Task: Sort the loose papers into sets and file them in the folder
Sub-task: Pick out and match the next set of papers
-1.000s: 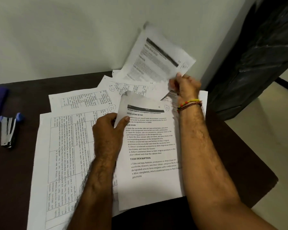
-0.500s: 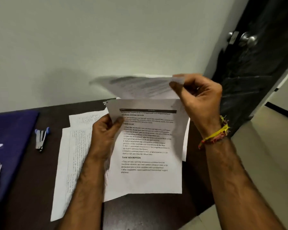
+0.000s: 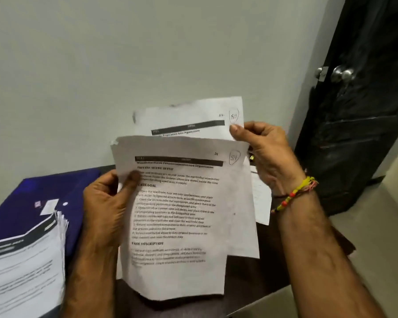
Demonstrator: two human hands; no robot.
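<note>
While my left hand (image 3: pixel 106 200) pinches the front printed sheet (image 3: pixel 177 216) at its left edge, my right hand (image 3: pixel 269 154) pinches the sheet behind (image 3: pixel 188 120) by its top right corner. Both sheets hang above the dark table (image 3: pixel 257 278); the blue folder (image 3: pixel 30 198) lies left, under a paper stack (image 3: pixel 25 267).

1. my front page (image 3: pixel 177 216) covers all but the top strip of the page behind (image 3: pixel 188 120).
2. the paper stack (image 3: pixel 25 267) at my left runs off the frame's edge.
3. the small print is too blurred to read.
4. most of the bench (image 3: pixel 250 283) lies hidden under papers.
</note>
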